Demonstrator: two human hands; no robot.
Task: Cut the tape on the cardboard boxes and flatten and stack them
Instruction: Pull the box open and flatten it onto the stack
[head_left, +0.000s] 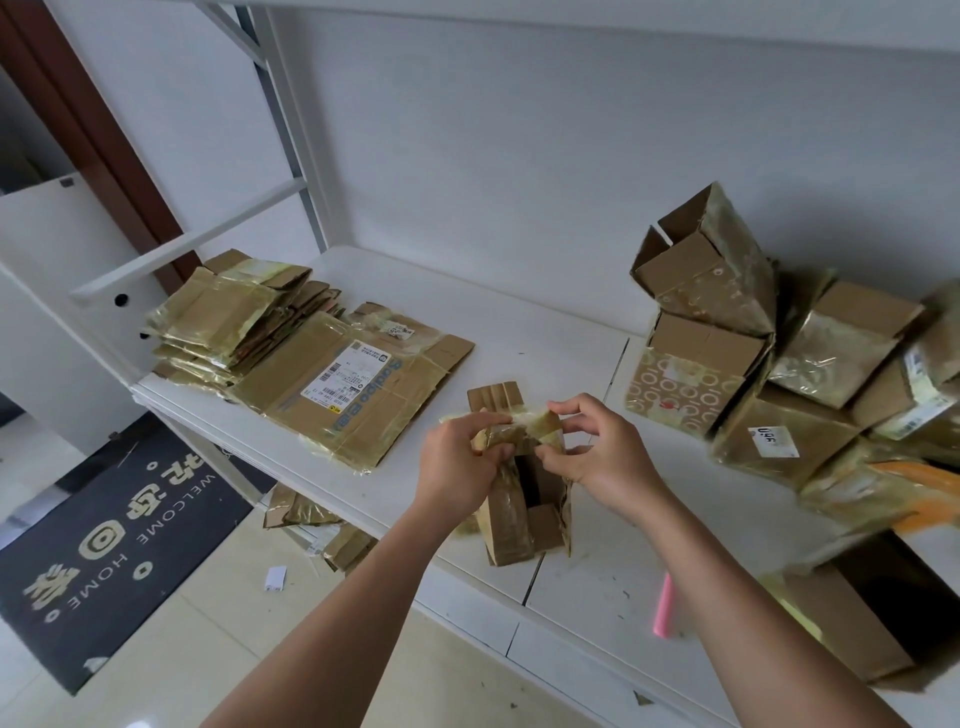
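A small taped cardboard box (524, 519) stands on the white shelf (519, 338), its top end open. My left hand (457, 462) grips the box's upper left flap and tape. My right hand (602, 452) pinches the taped flap at the upper right. A stack of flattened boxes (228, 322) lies at the far left, with a larger flattened box (358, 395) bearing a shipping label beside it. A pile of unflattened taped boxes (779, 364) fills the right side.
A pink stick-like tool (665, 605) lies on the shelf by my right forearm. A flat brown box (857, 623) rests at the near right. Cardboard scraps (317, 525) lie on the floor below, next to a dark welcome mat (114, 540). White shelf posts (291, 130) rise at the left.
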